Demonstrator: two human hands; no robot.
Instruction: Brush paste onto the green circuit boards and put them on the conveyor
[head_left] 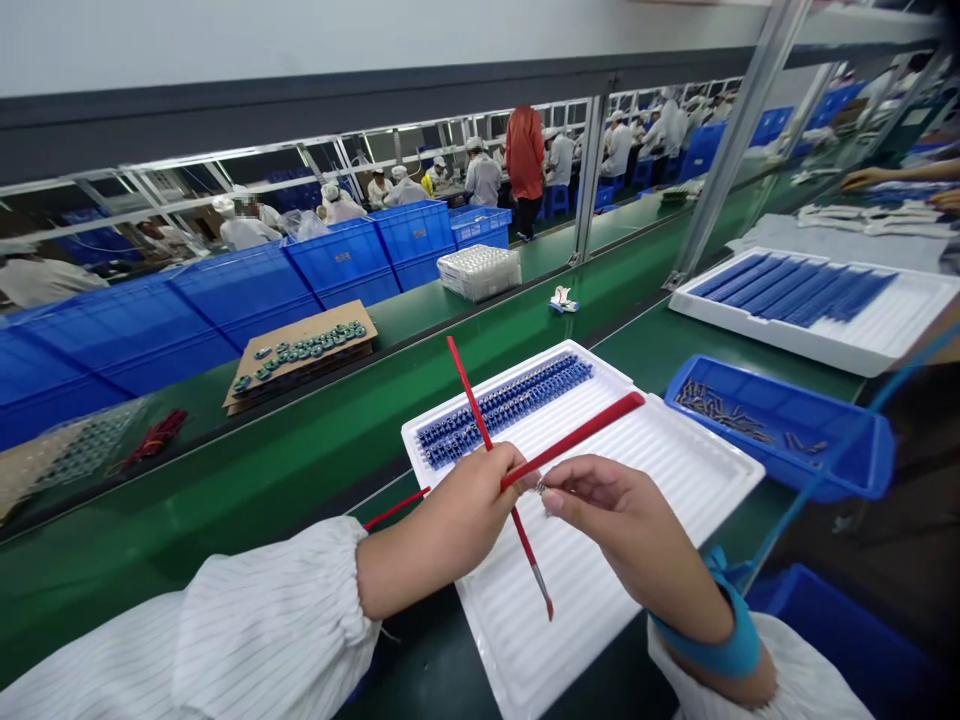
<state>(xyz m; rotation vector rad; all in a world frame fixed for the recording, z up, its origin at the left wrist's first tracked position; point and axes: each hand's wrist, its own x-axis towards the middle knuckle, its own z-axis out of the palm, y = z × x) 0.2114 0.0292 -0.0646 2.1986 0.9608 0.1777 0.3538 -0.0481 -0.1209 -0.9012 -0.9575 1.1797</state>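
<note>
My left hand (469,510) is closed round a thin paintbrush (534,560) with a red handle, its bristles pointing down over the white ribbed tray (675,440). A wider red stick (581,437) also juts from this hand toward the upper right; its kind is unclear. Thumb and fingertips of my right hand (622,510) pinch a small shiny metal part (540,487), close against the left fingers. Rows of small blue parts (510,405) fill the far side of the tray. Behind my left wrist a thin red rod (397,508) shows, partly hidden.
Right of the tray sits a blue bin (780,425) of small metal pieces. Beyond it lies another white tray (787,340) with blue rows. A green conveyor (300,450) runs behind, with cardboard (315,335) holding ring-shaped parts. A blue cord (817,475) crosses at right.
</note>
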